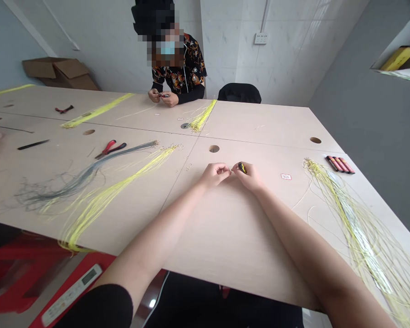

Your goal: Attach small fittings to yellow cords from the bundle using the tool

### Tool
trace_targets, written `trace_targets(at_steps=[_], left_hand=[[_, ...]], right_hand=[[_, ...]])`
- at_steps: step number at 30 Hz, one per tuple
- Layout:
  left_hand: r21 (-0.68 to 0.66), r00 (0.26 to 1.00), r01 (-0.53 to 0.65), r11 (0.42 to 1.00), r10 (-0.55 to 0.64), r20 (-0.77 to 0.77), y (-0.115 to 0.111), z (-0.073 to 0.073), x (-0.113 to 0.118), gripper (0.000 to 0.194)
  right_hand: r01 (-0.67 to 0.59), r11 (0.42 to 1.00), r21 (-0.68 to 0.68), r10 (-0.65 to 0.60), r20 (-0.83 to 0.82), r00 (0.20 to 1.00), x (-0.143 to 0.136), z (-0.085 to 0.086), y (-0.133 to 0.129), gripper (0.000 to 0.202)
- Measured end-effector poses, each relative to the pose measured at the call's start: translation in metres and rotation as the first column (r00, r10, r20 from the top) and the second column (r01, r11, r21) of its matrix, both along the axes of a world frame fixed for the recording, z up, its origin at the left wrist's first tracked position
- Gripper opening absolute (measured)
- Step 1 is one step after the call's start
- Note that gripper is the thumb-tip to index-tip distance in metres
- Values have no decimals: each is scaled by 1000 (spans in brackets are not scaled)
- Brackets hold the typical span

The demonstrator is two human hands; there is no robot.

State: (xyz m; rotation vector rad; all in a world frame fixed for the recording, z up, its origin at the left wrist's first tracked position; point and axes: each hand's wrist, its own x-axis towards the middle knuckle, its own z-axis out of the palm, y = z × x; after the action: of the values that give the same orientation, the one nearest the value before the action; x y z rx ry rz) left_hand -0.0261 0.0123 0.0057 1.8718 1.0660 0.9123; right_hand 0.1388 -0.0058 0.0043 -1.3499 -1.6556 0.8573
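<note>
My left hand (pixel 216 174) is closed in a pinch just over the table, its fingertips close to those of the other hand. Whatever lies between them is too small to make out. My right hand (pixel 248 176) is closed around a small black and yellow object (pixel 242 168), whose end shows above the fingers. A bundle of yellow cords (pixel 119 187) with gold-coloured ends lies left of my arms. Beside it is a bundle of grey cords (pixel 85 175). Another bundle of yellow cords (pixel 348 218) spreads along the right side.
Red-handled pliers (pixel 110 148) and a thin black tool (pixel 33 145) lie on the left. Several red and black cylinders (pixel 340 164) sit near the right edge, and a small label (pixel 286 176) nearer. Across the table (pixel 225 237), a person (pixel 177 68) holds a small tool.
</note>
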Motion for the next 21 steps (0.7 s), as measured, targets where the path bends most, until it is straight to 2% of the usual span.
trace_targets(at_steps=[8, 21], left_hand=[[11, 999, 22, 1000, -22, 29, 1, -4, -1, 20], [6, 999, 28, 1000, -28, 16, 0, 0, 0, 18]], right_hand=[[-19, 1000, 1, 19, -35, 999, 1, 0, -1, 21], [-27, 999, 24, 27, -22, 999, 0, -3, 1, 18]])
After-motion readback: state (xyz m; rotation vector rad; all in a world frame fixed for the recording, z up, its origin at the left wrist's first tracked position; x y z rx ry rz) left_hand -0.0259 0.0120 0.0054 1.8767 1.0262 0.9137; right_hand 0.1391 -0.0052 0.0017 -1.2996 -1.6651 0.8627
